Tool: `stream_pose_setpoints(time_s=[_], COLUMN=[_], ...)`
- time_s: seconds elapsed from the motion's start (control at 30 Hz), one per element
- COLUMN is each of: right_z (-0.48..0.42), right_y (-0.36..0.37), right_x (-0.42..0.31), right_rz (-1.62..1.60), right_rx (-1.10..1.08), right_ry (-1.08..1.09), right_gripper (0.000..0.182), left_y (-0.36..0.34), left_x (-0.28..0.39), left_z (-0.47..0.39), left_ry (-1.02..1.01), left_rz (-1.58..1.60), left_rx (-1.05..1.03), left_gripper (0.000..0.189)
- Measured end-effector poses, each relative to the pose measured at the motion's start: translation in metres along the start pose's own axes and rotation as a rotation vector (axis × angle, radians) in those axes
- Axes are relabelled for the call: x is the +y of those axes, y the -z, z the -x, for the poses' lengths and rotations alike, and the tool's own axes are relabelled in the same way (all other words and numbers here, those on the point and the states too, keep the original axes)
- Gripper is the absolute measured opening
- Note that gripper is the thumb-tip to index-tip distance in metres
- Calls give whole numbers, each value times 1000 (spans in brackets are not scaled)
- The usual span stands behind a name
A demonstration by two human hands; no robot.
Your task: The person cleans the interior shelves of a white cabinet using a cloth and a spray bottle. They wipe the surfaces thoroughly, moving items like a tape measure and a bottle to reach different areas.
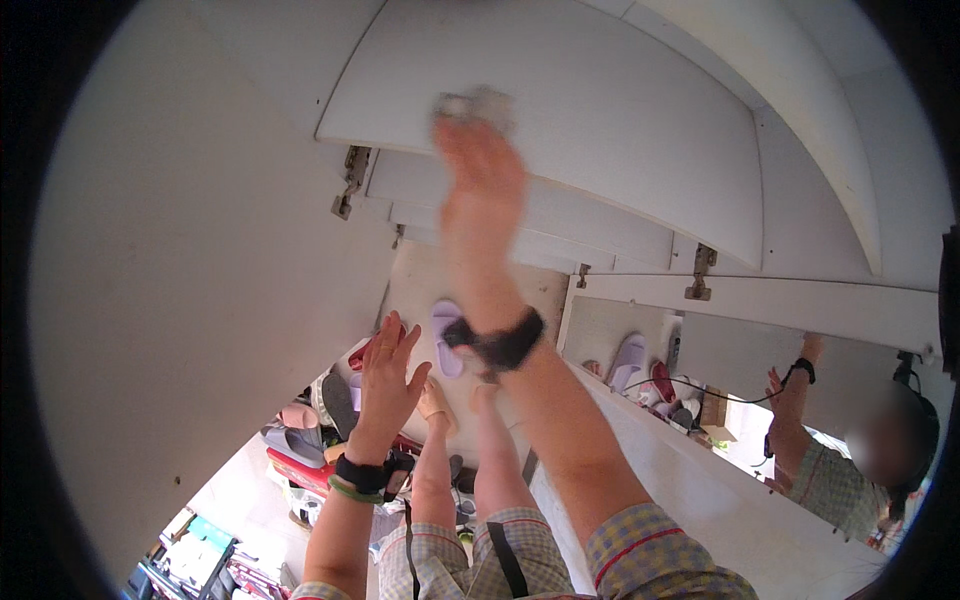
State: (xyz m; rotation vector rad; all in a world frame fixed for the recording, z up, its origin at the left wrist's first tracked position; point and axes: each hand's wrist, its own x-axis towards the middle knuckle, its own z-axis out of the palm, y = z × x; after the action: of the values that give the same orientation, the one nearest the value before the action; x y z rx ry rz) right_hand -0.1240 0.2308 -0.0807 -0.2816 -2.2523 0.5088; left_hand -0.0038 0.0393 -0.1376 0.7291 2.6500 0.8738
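Note:
My right hand reaches forward over a white cabinet shelf, near its front edge. Blurred by motion, it has a crumpled greyish-white cloth under its fingers, against the shelf as far as the blur lets me tell. My left hand hangs lower, beside the open left cabinet door, with its fingers apart and nothing in it. Both wrists wear black bands.
More shelves sit below. Metal hinges project along the cabinet sides. On the right door, a mirror reflects me. A lilac slipper lies on the floor ahead of my feet; several shoes are piled at left.

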Motion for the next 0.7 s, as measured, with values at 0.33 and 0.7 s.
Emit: stream_pose_setpoints(time_s=[0.33, 0.7], right_z=[-12, -113], right_y=[106, 105], right_x=[88, 237], right_rz=[361, 650], right_rx=[-327, -444], right_ry=[127, -45], right_gripper=[46, 46], left_y=[27, 32], left_x=[14, 31], left_z=[-20, -42], left_ry=[-25, -59], left_rz=[-20, 46], left_rx=[22, 77], left_gripper=[49, 49])
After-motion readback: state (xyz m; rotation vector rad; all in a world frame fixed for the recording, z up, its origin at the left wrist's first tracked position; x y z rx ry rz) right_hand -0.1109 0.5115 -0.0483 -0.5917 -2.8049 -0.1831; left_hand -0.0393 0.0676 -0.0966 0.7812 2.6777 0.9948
